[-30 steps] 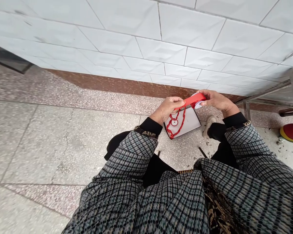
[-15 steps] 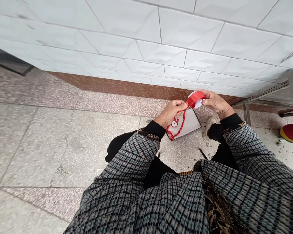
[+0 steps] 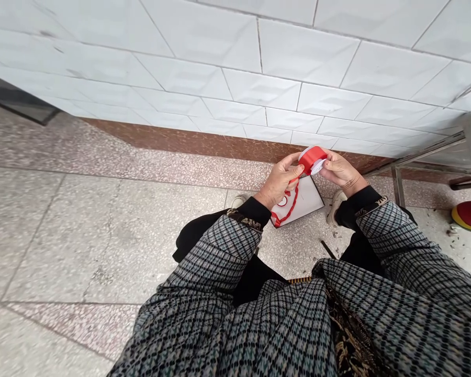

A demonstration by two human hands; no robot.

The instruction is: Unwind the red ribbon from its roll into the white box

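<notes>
Ribbon location: the red ribbon (image 3: 313, 157) sits wound on a white spool (image 3: 318, 166), held up between my hands, above a pale, dark-edged panel (image 3: 306, 200).
Left fingers: my left hand (image 3: 278, 183) is closed, thumb pinching the ribbon at the near side of the roll; the fingers behind are partly hidden.
Right fingers: my right hand (image 3: 340, 170) grips the spool from the other side, thumb on its white face.
Winding quality: in my judgement, light, even tension and edges square to the spool suit this ribbon; a slack or skewed layer could slip off the side.
Loose strand: a red strand (image 3: 292, 206) hangs below my left hand and curves over the panel; it looks twisted, so flattening it ahead of the pinch seems wise.
Obstruction: my left hand and sleeve cover part of the panel, so I cannot tell whether the strand is knotted there.
Surroundings: tiled wall (image 3: 220, 44) ahead; metal frame (image 3: 397, 184) and coloured ball (image 3: 470, 215) to the right, clear of the ribbon.
Footing: my right shoe (image 3: 336, 208) is near the panel's edge; a dangling strand could catch there.
</notes>
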